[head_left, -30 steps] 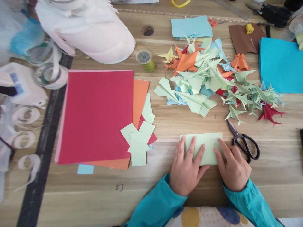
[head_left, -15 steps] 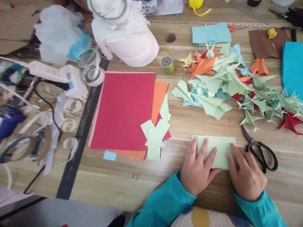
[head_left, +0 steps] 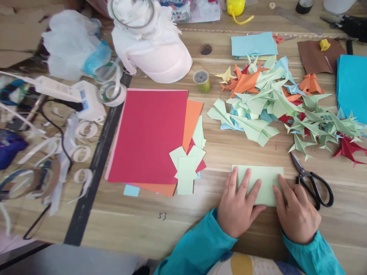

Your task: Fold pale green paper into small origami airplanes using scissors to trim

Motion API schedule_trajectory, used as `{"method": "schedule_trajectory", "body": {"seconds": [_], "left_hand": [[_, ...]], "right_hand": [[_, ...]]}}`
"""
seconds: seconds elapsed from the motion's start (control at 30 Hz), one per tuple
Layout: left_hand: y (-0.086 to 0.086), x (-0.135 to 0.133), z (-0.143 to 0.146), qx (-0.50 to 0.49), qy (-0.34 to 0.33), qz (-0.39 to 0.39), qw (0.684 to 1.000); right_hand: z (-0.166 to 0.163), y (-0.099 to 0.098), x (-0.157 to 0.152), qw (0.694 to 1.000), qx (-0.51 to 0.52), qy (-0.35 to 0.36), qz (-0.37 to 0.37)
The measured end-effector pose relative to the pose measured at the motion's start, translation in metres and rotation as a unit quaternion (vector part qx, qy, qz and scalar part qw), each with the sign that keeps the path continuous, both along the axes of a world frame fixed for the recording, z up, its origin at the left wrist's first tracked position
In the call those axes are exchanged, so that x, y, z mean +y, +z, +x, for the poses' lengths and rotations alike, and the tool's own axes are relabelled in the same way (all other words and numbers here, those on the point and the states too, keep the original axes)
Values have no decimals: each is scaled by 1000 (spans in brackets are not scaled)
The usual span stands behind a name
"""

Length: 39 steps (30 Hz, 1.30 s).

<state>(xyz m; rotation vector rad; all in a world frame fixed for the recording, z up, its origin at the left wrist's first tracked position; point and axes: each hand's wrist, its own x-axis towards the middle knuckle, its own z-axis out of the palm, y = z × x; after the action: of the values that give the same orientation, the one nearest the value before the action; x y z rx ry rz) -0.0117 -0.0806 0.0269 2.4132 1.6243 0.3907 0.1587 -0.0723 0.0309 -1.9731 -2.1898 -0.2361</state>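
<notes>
A pale green rectangle of paper (head_left: 262, 183) lies flat on the wooden table in front of me. My left hand (head_left: 239, 206) rests on its left part, fingers spread and stretched over it. At the paper's right edge is my right hand (head_left: 298, 214), its index finger and thumb touching the sheet and the other fingers partly curled. Just right of that hand lie black-handled scissors (head_left: 312, 181), blades pointing away from me. Beyond the paper is a pile of folded paper shapes (head_left: 266, 91), mostly pale green, with orange, red, blue and yellow ones.
Left of my hands, red paper (head_left: 149, 137) lies on orange sheets, with pale green pieces (head_left: 185, 175) at its corner. A thread spool (head_left: 202, 81) and a white cap (head_left: 169, 61) stand further back. Tape rolls (head_left: 111, 93) and cables clutter the left. Blue paper (head_left: 352, 86) is at the right.
The whole view has shifted slightly. Both hands stay on the pale green paper in nearly the same pose.
</notes>
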Motion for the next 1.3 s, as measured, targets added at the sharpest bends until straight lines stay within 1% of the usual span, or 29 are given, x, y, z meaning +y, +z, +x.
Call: {"method": "schedule_trajectory", "body": {"seconds": [0.13, 0.37, 0.53, 0.7, 0.93, 1.13, 1.3], "left_hand": [[0, 0, -1, -2, -5, 0, 1000], [1, 2, 1, -10, 4, 3, 1000], [2, 3, 3, -10, 19, 17, 1000], [0, 3, 4, -6, 20, 30, 999], [-4, 1, 2, 13, 12, 53, 998], [-10, -3, -1, 60, 13, 63, 996], [-15, -5, -7, 73, 3, 73, 995]], "right_hand": [[-1, 1, 0, 1000, -3, 5, 0], [-4, 6, 2, 1000, -6, 6, -28], [-3, 13, 7, 997, -34, 67, -21], [-2, 12, 7, 995, -18, 93, -36], [-5, 11, 0, 995, 6, 68, -77], [0, 11, 4, 991, 12, 73, -111], [2, 6, 4, 989, 21, 39, -143]]}}
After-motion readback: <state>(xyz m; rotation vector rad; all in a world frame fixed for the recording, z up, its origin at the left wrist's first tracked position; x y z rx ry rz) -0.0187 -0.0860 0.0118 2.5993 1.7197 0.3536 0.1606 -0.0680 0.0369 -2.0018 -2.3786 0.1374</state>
